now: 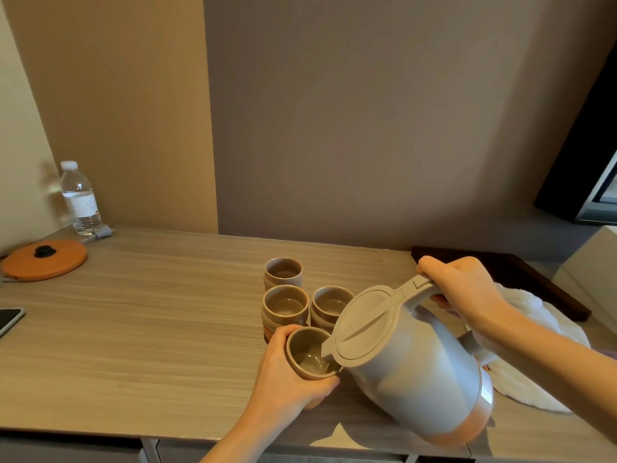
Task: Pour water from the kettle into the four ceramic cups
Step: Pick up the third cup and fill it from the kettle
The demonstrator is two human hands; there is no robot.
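Observation:
A grey kettle [410,362] with an orange base band is tilted to the left, its lid closed and its spout over the nearest cup. My right hand [467,289] grips the kettle's handle from above. My left hand [287,372] wraps around the nearest ceramic cup [309,357], which holds some water. Three more grey-brown cups stand behind it on the wooden counter [150,329]: the far cup [283,272], the middle left cup [285,304] and the middle right cup [329,304].
An orange kettle base [45,259] with a cord lies at the far left, a water bottle [80,198] behind it. A phone [10,320] lies at the left edge. A white towel [534,355] and a dark tray [521,272] sit on the right.

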